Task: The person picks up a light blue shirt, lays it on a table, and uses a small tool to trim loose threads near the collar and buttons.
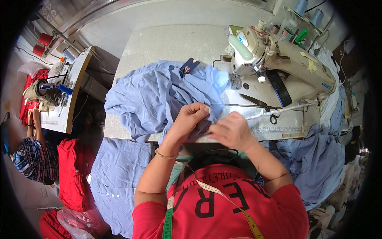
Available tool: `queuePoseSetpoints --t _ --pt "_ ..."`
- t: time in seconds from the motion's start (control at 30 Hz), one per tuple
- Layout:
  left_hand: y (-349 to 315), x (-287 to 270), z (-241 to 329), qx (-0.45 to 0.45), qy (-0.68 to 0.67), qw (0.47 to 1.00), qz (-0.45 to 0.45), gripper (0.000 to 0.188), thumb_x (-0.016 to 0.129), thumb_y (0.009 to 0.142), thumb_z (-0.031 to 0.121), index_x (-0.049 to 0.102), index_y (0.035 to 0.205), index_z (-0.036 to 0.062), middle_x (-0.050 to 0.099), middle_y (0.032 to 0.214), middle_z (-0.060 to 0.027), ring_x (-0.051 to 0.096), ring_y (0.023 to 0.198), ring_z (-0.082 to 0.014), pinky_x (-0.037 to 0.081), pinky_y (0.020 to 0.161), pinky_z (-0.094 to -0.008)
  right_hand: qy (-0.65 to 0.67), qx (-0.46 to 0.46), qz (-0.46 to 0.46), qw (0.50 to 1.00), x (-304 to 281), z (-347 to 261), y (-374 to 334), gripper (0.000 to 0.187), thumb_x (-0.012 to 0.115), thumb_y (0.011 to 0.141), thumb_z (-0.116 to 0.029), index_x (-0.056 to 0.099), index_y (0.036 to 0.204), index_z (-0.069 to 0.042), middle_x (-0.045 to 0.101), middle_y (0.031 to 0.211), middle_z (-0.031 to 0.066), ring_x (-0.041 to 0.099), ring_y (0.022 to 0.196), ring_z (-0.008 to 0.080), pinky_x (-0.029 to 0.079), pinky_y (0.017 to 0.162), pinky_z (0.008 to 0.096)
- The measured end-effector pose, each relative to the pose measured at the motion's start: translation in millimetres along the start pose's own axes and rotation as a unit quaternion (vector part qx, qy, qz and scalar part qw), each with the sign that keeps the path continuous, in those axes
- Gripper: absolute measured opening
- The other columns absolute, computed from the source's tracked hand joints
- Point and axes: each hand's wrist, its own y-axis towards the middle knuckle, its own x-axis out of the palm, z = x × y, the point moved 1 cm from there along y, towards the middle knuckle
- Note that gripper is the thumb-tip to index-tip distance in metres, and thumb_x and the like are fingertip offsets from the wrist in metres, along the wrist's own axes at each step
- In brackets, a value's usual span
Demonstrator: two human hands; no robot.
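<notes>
My left hand (190, 120) is closed in a pinch, thumb against forefinger, beside a heap of light blue cloth (139, 93). What the fingertips hold is too small to make out. Close by on its right, my right hand (234, 130) is blurred, its fingers curled in; whatever they grip is hidden. From behind its knuckles a white twisted strip (264, 114) runs rightward across the table; whether the hand touches it I cannot tell. A dark tag (189, 67) lies on the cloth, whose right edge reaches the sewing machine (278, 55) near its needle plate.
Black scissors (258, 102) lie on the machine bed, beside a dark flat case (277, 88). Blue garments hang below the table (151, 40) at both sides. At left, a co-worker's hands (34, 116) are at another machine (38, 93). A measuring tape (211, 188) hangs over my red shirt.
</notes>
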Motion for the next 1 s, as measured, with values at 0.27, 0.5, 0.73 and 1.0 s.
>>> queuePoseSetpoints --t 0.27,0.5,0.73,1.0 --pt "-7.8 -0.8 2.3 -0.033 -0.017 0.999 -0.023 0.017 0.06 0.091 0.014 0.065 0.1 0.0007 0.06 0.084 0.0044 0.05 0.074 -0.0023 0.041 0.067 -0.018 0.186 0.226 0.005 0.956 -3.9 4.7 -4.5 0.025 0.076 0.072 -0.023 0.061 0.087 -0.008 0.061 0.068 0.0057 0.059 0.058 0.0197 0.043 0.059 0.0276" --pt "-8.3 1.5 -3.1 0.002 0.043 0.999 -0.009 0.017 0.06 0.091 0.011 0.063 0.103 -0.0008 0.061 0.09 0.0035 0.052 0.081 -0.0032 0.042 0.074 -0.0175 0.277 0.327 0.002 0.903 0.6 6.5 -1.1 0.016 0.068 0.079 -0.01 0.06 0.09 -0.004 0.054 0.066 0.0046 0.05 0.058 0.0117 0.042 0.055 0.0245" --pt "-13.4 8.6 -0.8 0.047 0.06 0.997 -0.01 0.031 0.059 0.087 0.001 0.05 0.117 -0.0004 0.056 0.088 0.0029 0.049 0.079 -0.0034 0.041 0.071 -0.0175 0.295 0.243 0.047 0.923 0.1 11.6 6.4 0.026 0.06 0.081 0.0 0.06 0.107 -0.004 0.059 0.095 0.0085 0.058 0.082 0.0144 0.047 0.07 0.0257" --pt "-30.4 23.1 15.0 0.182 0.259 0.947 0.047 0.061 0.057 0.083 -0.007 0.029 0.136 0.0042 0.058 0.086 -0.0088 0.057 0.079 -0.0169 0.047 0.075 -0.028 0.36 0.147 -0.11 0.915 -3.2 35.6 24.7 0.054 0.053 0.085 -0.001 0.041 0.136 -0.011 0.058 0.11 0.0121 0.059 0.101 0.0236 0.045 0.089 0.0351"
